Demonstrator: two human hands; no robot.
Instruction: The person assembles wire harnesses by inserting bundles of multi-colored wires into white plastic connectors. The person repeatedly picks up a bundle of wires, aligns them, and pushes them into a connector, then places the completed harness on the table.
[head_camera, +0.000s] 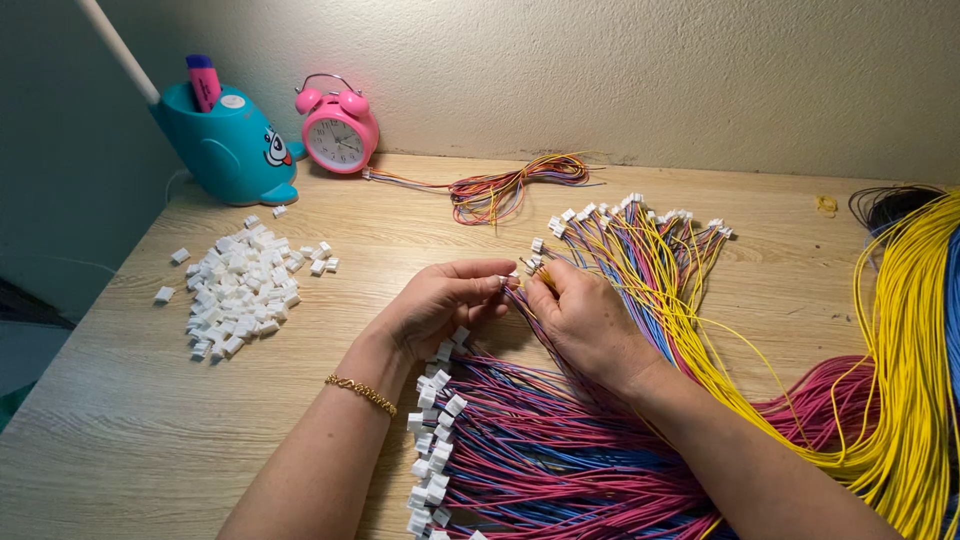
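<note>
My left hand (440, 305) and my right hand (585, 320) meet at the middle of the wooden table (130, 430). Between their fingertips sits a small white plastic connector (512, 279), pinched by the left hand. The right hand grips the ends of thin coloured wires (535, 285) at that connector. Under both wrists lies a thick bundle of red, blue and purple wires (540, 440) with white connectors along its left edge. A fan of wires with fitted connectors (640, 225) spreads just beyond my right hand.
A heap of loose white connectors (240, 290) lies at the left. A teal whale-shaped pen holder (228, 145) and a pink alarm clock (338, 130) stand by the wall. A coiled wire bunch (505, 190) lies behind; long yellow wires (900, 350) run along the right.
</note>
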